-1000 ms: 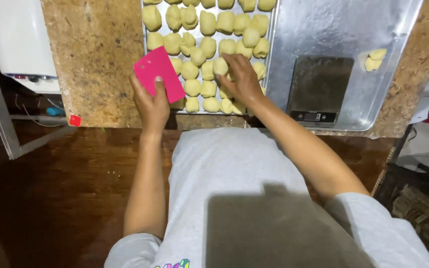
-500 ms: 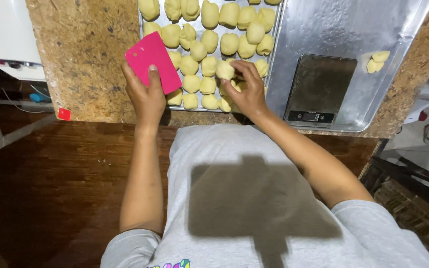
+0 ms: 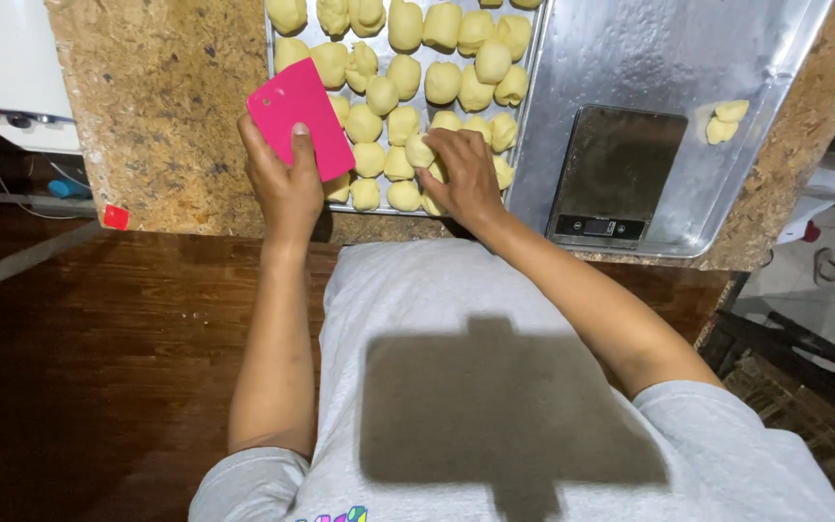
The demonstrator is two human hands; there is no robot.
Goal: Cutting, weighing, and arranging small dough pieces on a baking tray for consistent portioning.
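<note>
The left hand [image 3: 285,184] grips a thin, flat pink scraper [image 3: 300,118] with rounded corners, thumb pressed on its face, holding it at the near left corner of a shiny metal tray [image 3: 273,27]. The tray is packed with rows of soft, pale yellow dough pieces [image 3: 444,82], smooth and rounded, lying close together. The right hand [image 3: 463,172] rests on the nearest rows with fingers curled over one dough piece [image 3: 420,151]; whether it truly pinches it is hard to tell, since the fingers cover the contact.

The tray sits on a speckled brown stone tabletop [image 3: 157,97], its near edge close to the tabletop's edge. Bare stone lies open to the left of the scraper. To the right, a second, dull silver tray [image 3: 649,48] touches the first and carries a dark flat kitchen scale [image 3: 616,169] at its near side and two small dough scraps [image 3: 725,121] further right. A white appliance [image 3: 2,58] stands far left, and a dark wood floor [image 3: 99,338] lies below.
</note>
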